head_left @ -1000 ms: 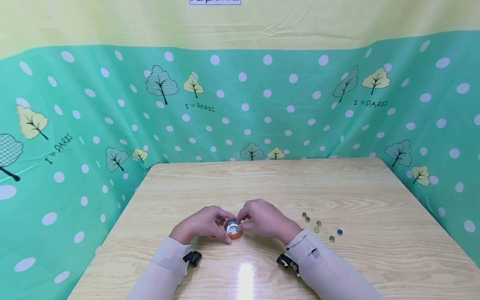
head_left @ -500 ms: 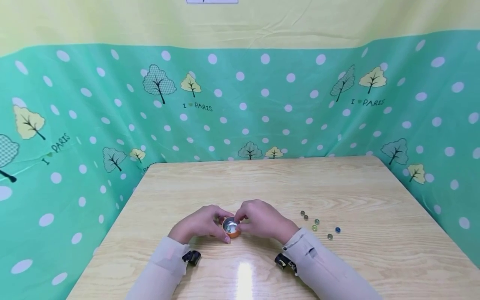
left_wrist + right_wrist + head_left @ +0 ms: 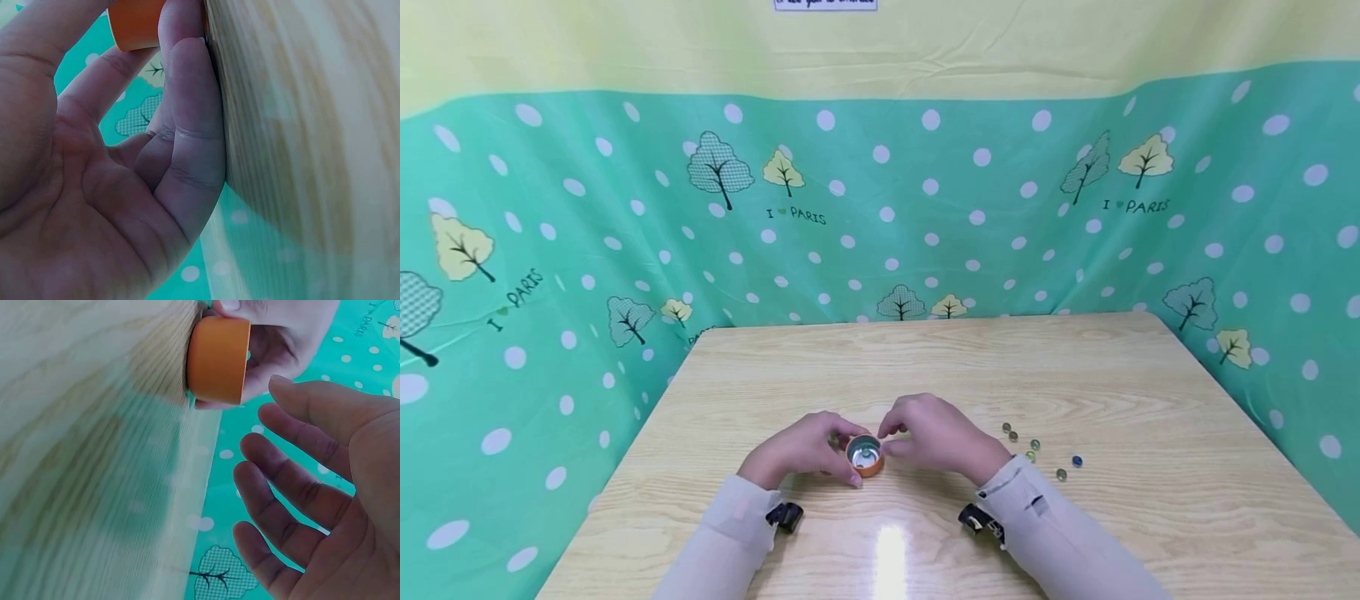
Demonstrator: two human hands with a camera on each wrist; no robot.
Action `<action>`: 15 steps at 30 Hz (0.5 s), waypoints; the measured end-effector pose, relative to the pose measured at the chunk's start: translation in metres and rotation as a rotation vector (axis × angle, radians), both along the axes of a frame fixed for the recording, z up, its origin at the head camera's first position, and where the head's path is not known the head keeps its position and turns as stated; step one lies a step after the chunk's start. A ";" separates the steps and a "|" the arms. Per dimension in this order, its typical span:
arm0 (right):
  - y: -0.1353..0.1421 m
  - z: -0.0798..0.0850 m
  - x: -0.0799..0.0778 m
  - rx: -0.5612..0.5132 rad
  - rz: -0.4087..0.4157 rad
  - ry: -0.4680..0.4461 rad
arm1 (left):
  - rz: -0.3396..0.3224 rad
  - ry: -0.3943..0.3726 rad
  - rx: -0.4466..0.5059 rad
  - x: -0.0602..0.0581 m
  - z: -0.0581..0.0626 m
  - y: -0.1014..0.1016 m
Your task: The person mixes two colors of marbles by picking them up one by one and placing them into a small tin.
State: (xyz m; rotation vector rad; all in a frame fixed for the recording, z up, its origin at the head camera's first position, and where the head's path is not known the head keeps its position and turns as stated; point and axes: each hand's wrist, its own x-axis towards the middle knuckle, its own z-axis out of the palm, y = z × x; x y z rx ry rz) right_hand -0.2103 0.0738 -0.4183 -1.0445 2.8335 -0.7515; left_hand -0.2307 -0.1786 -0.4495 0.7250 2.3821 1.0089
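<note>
Apparently, the work of collecting the marbles is somewhere in its middle, although I judge this only from how the things lie at present. The orange cup [image 3: 219, 360] stands upright on the surface [image 3: 917, 362], in front of the person and between the two hands. The left hand [image 3: 801, 450] grips it from the side, with the thumb and the fingers around the wall, and so it keeps the cup steady. The right hand [image 3: 936, 437] is just beside the rim, on the other side; its fingers are loosely bent and separated, and between them I can see nothing held. At the bottom of the cup there is a small glassy shape [image 3: 867, 454], which I take for one or more marbles, but reflections on the shiny inside do not permit me to count. So at least some part seems to be done. What is left is more certain: six marbles lie scattered on the surface, to the right and well apart from the cup, among them a blue marble [image 3: 1077, 461] and a yellow-green marble [image 3: 1031, 457]. If all of them must go into the cup, the right hand would need six further pieces to bring.
</note>
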 end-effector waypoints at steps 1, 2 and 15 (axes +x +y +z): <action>0.002 0.000 0.000 0.001 -0.005 -0.007 | 0.002 0.002 -0.006 0.000 0.000 0.000; 0.004 0.000 0.000 0.007 -0.009 -0.007 | 0.003 0.004 -0.008 0.000 0.000 0.000; 0.031 -0.006 -0.001 0.028 -0.093 -0.028 | 0.022 -0.012 -0.001 0.001 0.002 0.001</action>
